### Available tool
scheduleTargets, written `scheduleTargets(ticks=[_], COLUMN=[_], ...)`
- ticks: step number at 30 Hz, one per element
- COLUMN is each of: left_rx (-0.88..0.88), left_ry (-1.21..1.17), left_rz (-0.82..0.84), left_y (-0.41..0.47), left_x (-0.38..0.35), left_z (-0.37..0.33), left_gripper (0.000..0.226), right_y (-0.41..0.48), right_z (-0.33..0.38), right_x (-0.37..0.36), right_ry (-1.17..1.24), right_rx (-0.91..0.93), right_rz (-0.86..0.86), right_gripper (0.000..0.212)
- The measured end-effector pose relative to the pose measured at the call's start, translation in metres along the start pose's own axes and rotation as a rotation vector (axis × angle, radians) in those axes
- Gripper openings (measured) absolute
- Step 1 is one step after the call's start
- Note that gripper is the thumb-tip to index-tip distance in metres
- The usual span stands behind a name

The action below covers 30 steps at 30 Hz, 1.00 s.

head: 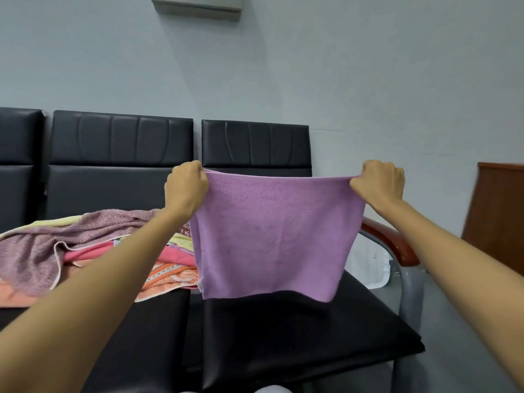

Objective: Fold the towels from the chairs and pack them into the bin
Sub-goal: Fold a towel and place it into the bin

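Purple towel (272, 236) is hanging flat above the black chair seat (297, 336); whether its lower edge is touching the seat, cannot tell. Left hand (185, 188) and right hand (380, 185) are each pinching a top corner with fingers curled tight, pulling the top edge taut. Pile of unfolded towels (85, 251) is lying left of that seat. Bin not in view. Judgement: the first fold is calling for level corners and even tension, corner meeting corner.

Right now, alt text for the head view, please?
The left hand and right hand each grip a top corner of a purple terry-cloth towel, holding it spread above a black padded chair seat. A heap of pink, orange and patterned towels lies on the neighbouring seat.
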<state>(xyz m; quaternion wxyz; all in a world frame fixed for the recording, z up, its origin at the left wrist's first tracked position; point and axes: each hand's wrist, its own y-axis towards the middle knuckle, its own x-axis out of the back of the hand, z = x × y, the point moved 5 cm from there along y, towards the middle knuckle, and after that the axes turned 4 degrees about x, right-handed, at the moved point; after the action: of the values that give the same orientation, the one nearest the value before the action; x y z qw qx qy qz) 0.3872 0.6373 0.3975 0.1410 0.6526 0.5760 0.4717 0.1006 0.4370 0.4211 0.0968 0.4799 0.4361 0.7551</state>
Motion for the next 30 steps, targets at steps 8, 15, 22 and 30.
scheduleTargets(ticks=[8,15,22,30], left_rx=[-0.054,0.047,0.026,0.19], left_ry=[-0.072,0.071,0.158,-0.066], left_rz=[-0.106,0.112,0.386,0.456], left_y=[0.006,0.003,-0.015,-0.041], left_x=[0.001,-0.084,-0.24,-0.359], left_z=[-0.004,0.038,0.111,0.178], left_gripper=[0.023,0.025,0.023,0.043], right_y=[0.011,0.011,-0.011,-0.044], right_z=[0.001,-0.002,-0.021,-0.038], right_x=[-0.002,-0.098,-0.268,-0.395], right_ry=[0.058,-0.055,-0.14,0.132], right_rx=[0.01,0.02,-0.075,-0.183], right_rz=[-0.095,0.121,0.396,0.584], right_gripper=[0.02,0.011,0.031,0.053])
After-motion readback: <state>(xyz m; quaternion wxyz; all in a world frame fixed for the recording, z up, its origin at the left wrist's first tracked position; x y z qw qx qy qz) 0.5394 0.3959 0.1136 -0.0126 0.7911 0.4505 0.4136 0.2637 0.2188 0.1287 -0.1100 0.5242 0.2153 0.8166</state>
